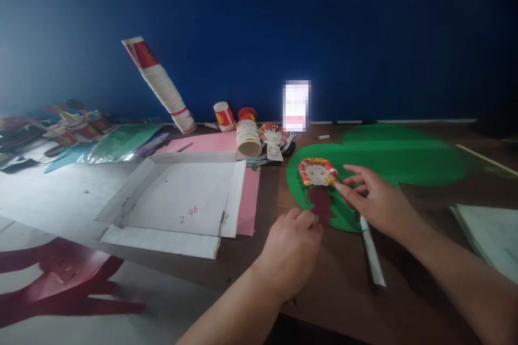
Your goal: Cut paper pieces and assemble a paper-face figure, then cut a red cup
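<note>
A green paper shape (364, 153) lies on the brown table, with a round red-and-white face cutout (318, 172) on it. Below the face is a dark red body-shaped piece (320, 206). My left hand (293, 250) is closed at the lower left edge of the green paper; whatever its fingers pinch is hidden. Fingers apart, my right hand (370, 194) touches the right edge of the face cutout with a fingertip. Under my right hand, a white strip or tube (372, 253) slants down across the table.
To the left are a shallow white cardboard tray (170, 194) and pink paper (247, 210). Behind stand a leaning stack of paper cups (165, 89), another cup (224, 116) and a lying cup stack (249, 140). White sheets (491, 232) are at right, a red chair (60, 280) lower left.
</note>
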`<state>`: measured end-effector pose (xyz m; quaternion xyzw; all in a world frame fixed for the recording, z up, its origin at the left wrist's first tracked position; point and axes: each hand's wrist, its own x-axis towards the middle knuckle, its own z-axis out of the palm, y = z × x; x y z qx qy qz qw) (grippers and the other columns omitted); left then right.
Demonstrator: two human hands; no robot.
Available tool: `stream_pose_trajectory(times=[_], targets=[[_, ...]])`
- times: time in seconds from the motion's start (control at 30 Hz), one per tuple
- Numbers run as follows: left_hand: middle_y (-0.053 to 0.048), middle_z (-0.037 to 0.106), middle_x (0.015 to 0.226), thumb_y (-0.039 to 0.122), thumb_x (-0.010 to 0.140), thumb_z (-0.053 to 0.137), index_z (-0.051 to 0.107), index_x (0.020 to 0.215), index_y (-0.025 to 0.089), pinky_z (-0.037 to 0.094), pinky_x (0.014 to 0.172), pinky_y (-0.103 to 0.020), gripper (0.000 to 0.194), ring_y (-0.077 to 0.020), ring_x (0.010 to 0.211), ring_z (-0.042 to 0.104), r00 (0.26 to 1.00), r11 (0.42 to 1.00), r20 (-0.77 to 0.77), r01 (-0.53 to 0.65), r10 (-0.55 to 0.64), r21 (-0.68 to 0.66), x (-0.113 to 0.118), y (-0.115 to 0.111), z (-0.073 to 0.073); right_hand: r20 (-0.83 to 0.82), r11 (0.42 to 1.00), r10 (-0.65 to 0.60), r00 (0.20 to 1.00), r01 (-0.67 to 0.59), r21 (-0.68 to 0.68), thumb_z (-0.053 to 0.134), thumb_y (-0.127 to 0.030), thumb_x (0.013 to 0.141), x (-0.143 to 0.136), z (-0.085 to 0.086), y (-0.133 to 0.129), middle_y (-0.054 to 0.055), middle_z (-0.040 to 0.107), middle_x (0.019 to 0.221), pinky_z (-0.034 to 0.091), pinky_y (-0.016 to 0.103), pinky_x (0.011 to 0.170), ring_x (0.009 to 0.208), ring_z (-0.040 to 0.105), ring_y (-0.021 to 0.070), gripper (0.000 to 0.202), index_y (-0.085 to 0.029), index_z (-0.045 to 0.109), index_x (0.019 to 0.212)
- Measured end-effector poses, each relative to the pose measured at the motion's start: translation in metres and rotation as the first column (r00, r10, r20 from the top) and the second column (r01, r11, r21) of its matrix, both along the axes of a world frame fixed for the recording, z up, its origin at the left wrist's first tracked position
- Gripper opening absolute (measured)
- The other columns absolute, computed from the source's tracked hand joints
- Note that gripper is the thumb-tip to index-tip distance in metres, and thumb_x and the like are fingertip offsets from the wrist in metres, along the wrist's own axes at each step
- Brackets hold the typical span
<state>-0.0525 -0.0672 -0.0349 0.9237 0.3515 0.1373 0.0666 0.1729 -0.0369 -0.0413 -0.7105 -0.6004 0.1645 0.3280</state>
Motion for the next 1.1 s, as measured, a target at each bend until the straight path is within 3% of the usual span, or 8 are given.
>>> stream_pose_trajectory(times=[0.17, 0.47, 0.8, 1.1], targets=[[-0.002, 0.060, 0.093, 0.023, 0.095, 0.047, 0.062, 0.088, 0.020, 0.048, 0.075, -0.035, 0.017, -0.0195, 0.089, 0.053, 1.000, 0.999, 0.001, -0.019, 0.019, 0.046, -0.002, -0.001, 0.001, 0.152, 0.995, -0.080, 0.985, 0.089, -0.052, 0.060, -0.069, 0.076, -0.003, -0.001, 0.012, 0.007, 0.074, 0.101, 0.049, 0.035, 0.055, 0.070, 0.069, 0.0239, 0.076, -0.023, 0.050, 0.136], [-0.004, 0.061, 0.094, 0.022, 0.095, 0.048, 0.065, 0.092, 0.020, 0.048, 0.079, -0.034, 0.017, -0.0193, 0.093, 0.053, 1.000, 1.000, 0.023, -0.013, 0.013, -0.006, -0.004, -0.001, 0.007, 0.036, 1.000, 0.026, 0.999, -0.027, 0.011, 0.068, -0.045, 0.077, -0.011, -0.004, 0.014, 0.002, 0.074, 0.090, 0.049, 0.030, 0.056, 0.064, 0.066, 0.0181, 0.063, -0.028, 0.053, 0.135], [-0.005, 0.063, 0.102, 0.024, 0.095, 0.047, 0.065, 0.089, 0.019, 0.049, 0.081, -0.036, 0.020, -0.0206, 0.096, 0.055, 1.000, 1.000, 0.014, -0.002, 0.002, -0.003, -0.004, 0.000, 0.013, 0.034, 0.992, 0.106, 0.994, -0.108, 0.060, 0.067, -0.038, 0.080, -0.014, -0.002, 0.012, 0.002, 0.073, 0.092, 0.052, 0.033, 0.066, 0.069, 0.066, 0.0181, 0.053, -0.030, 0.059, 0.131], [-0.006, 0.068, 0.112, 0.020, 0.096, 0.045, 0.067, 0.102, 0.017, 0.046, 0.100, -0.036, 0.023, -0.0200, 0.113, 0.057, 0.991, 0.996, 0.113, 0.079, -0.074, -0.039, -0.005, 0.001, 0.004, 0.092, 0.990, 0.125, 0.988, -0.130, 0.051, 0.066, -0.038, 0.081, -0.011, -0.006, 0.014, 0.002, 0.074, 0.094, 0.051, 0.031, 0.061, 0.069, 0.067, 0.0181, 0.049, -0.031, 0.061, 0.129]])
